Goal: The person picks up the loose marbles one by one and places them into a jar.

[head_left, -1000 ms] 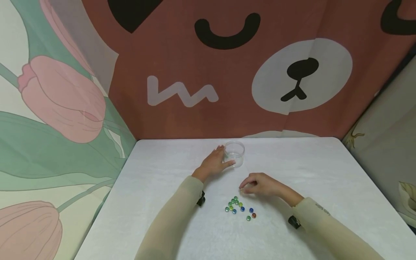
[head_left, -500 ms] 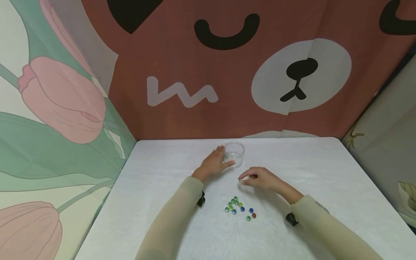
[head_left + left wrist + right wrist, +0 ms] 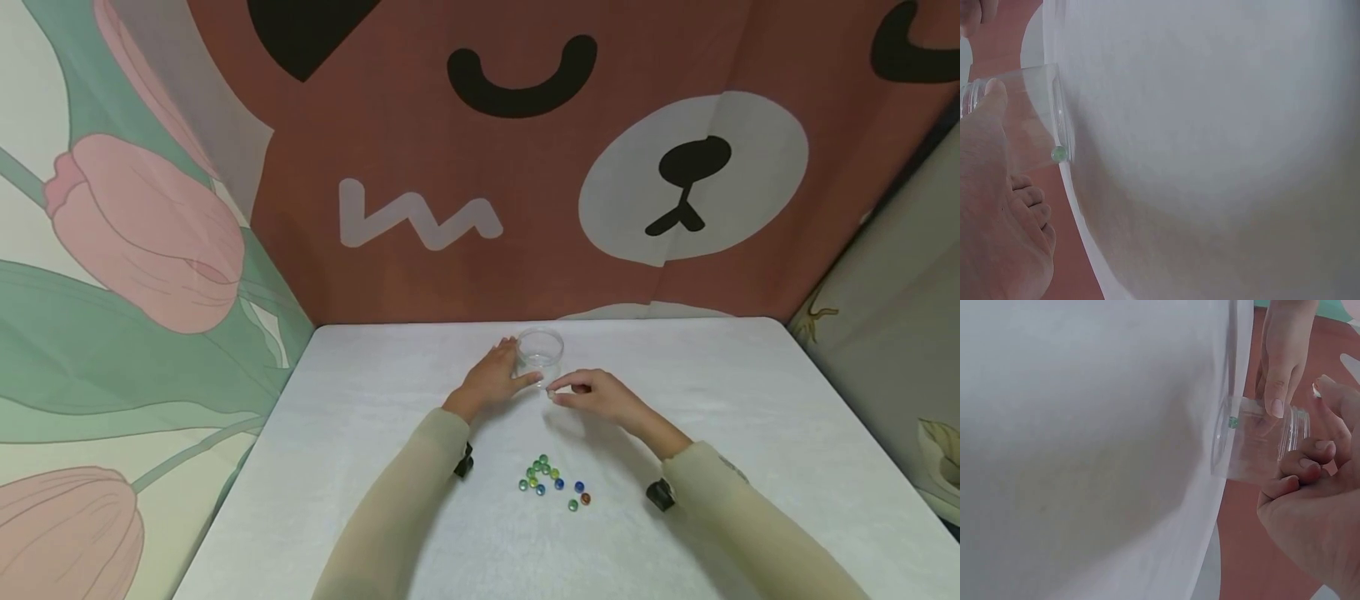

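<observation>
The clear plastic jar (image 3: pixel 539 354) stands upright at the back of the table, its mouth uncovered. My left hand (image 3: pixel 491 375) holds it from the left, thumb at the front and the other fingers behind. One green marble (image 3: pixel 1059 154) lies at the bottom of the jar in the left wrist view. Just right of the jar, my right hand (image 3: pixel 603 398) pinches a small pale marble (image 3: pixel 1317 390) between thumb and index finger, while its other fingers curl in. The marble is mostly covered by the fingertips.
Several loose glass marbles, among them a green marble (image 3: pixel 573 505), a blue marble (image 3: pixel 580 487) and a brown-red marble (image 3: pixel 586 499), lie on the white-covered table (image 3: pixel 360 467) in front of the hands. A printed bear curtain (image 3: pixel 420 283) hangs behind the table's back edge.
My right hand has lifted and moved away from the loose marbles toward the jar, carrying the pale marble. My left hand and the jar have stayed in place.
</observation>
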`<state>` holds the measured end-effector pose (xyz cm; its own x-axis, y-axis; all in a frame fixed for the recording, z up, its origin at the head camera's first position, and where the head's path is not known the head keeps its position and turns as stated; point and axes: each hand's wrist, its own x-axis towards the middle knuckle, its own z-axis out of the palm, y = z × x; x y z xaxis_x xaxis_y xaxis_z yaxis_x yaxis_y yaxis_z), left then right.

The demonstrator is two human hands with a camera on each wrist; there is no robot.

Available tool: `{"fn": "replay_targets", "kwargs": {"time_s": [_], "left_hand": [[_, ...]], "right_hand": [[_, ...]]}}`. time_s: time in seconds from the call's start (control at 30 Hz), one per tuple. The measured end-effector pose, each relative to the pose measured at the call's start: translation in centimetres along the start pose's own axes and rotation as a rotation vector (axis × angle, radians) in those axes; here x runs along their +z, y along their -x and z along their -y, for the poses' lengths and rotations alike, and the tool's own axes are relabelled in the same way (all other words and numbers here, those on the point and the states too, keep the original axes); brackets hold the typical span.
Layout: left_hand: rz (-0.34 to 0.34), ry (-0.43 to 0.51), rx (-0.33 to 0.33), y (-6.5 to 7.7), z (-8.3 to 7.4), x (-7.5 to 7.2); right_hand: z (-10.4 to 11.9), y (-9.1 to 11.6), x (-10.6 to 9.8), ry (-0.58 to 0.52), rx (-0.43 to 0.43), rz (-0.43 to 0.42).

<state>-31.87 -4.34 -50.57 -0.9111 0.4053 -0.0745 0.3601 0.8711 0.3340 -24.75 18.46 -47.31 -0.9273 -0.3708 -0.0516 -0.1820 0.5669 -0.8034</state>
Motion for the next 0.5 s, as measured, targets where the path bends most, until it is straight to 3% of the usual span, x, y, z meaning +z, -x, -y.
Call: {"fn": "replay_targets", "kwargs": {"time_s": [0.2,0.5], "left_hand": [[0.000,-0.008,0.010,0.0,0.1,0.0],[0.004,0.000,0.027,-0.1,0.2,-0.1]], "right_hand": [[0.4,-0.6,0.0,-0.018,0.044,-0.034],[0.7,-1.5,0.1,-0.038,0.025,-0.078]]}}
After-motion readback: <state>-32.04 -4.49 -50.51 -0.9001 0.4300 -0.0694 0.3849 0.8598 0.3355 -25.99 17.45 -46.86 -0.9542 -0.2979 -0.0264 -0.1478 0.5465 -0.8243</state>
